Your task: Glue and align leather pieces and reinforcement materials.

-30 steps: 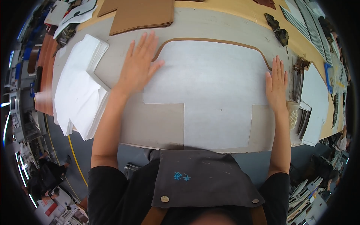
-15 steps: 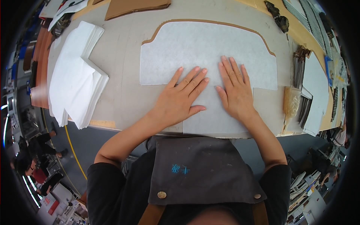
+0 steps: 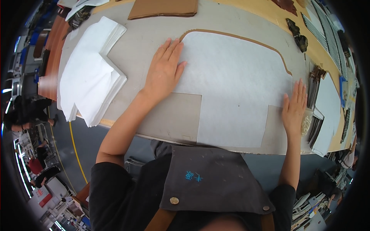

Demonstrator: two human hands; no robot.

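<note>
A big white sheet of thin fabric [image 3: 235, 84] with a rounded far edge and cut-out near corners lies flat on a grey board [image 3: 169, 119] on the table [image 3: 269, 15]. The left hand [image 3: 163, 71] rests flat on the sheet's far left corner. Its fingers [image 3: 169, 48] are spread wide and hold nothing. The right hand [image 3: 295, 107] lies flat at the sheet's right edge, fingers straight and open, gripping nothing. A brown strip [image 3: 246, 38] curves along the far edge of the sheet. To the left sits a stack of white cut fabric pieces [image 3: 90, 79]. Far away lies a flat brown card piece [image 3: 163, 8]. The person wears a dark grey apron [image 3: 216, 181].
</note>
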